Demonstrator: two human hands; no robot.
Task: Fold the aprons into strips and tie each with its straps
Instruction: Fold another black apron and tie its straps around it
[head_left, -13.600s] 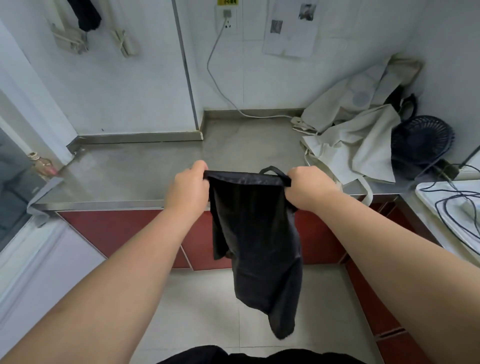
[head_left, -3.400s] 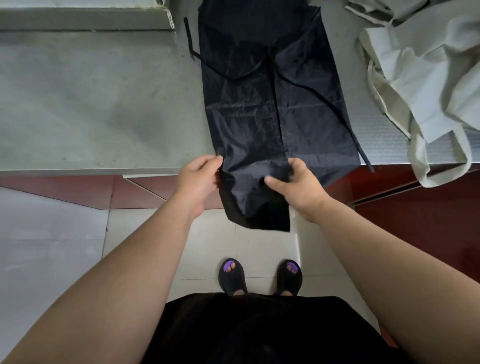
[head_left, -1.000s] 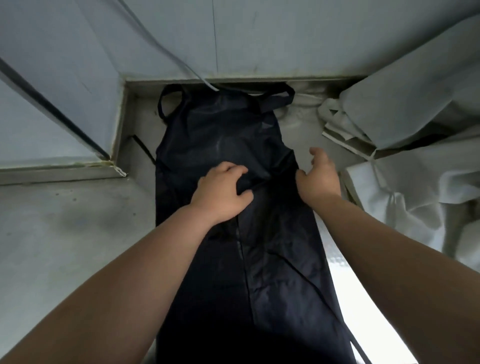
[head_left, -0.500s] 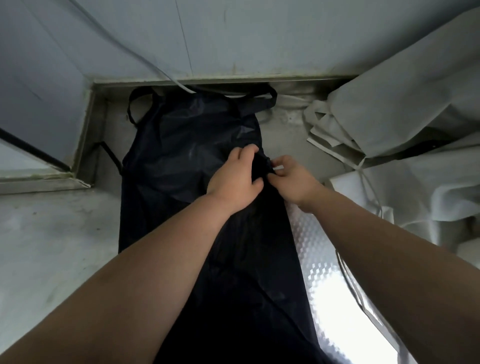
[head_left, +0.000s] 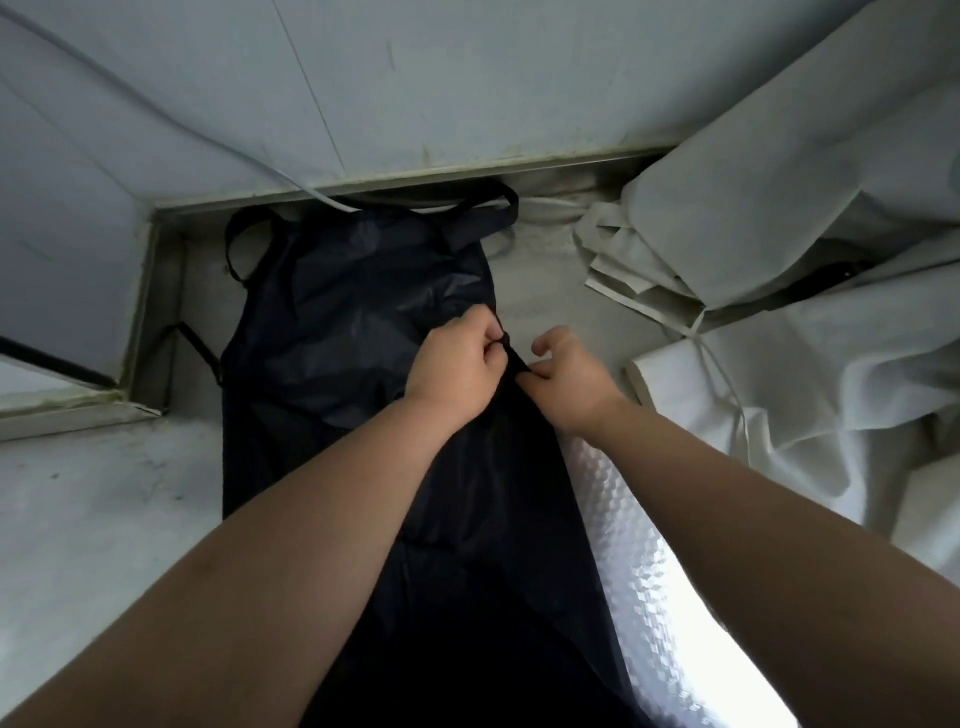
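Note:
A black apron (head_left: 332, 332) lies lengthwise on the steel counter (head_left: 93, 519), its neck loop (head_left: 483, 208) against the back wall. Its right side is folded in over the middle. My left hand (head_left: 454, 366) pinches the apron's right edge where a thin black strap (head_left: 501, 340) sticks out. Just to its right, my right hand (head_left: 563, 376) pinches the same edge with thumb and forefinger, the other fingers curled above it. Another black strap (head_left: 200, 351) trails off the apron's left side.
A heap of pale cream aprons (head_left: 779, 291) fills the counter's right side, close to my right hand. A white cable (head_left: 291, 179) runs down the tiled wall to the apron's top. The counter's back corner rim (head_left: 150, 291) is on the left.
My hands have drawn slightly apart along the apron's right edge, and the right hand's fingers have lifted. The view has shifted a little; the apron lies as before.

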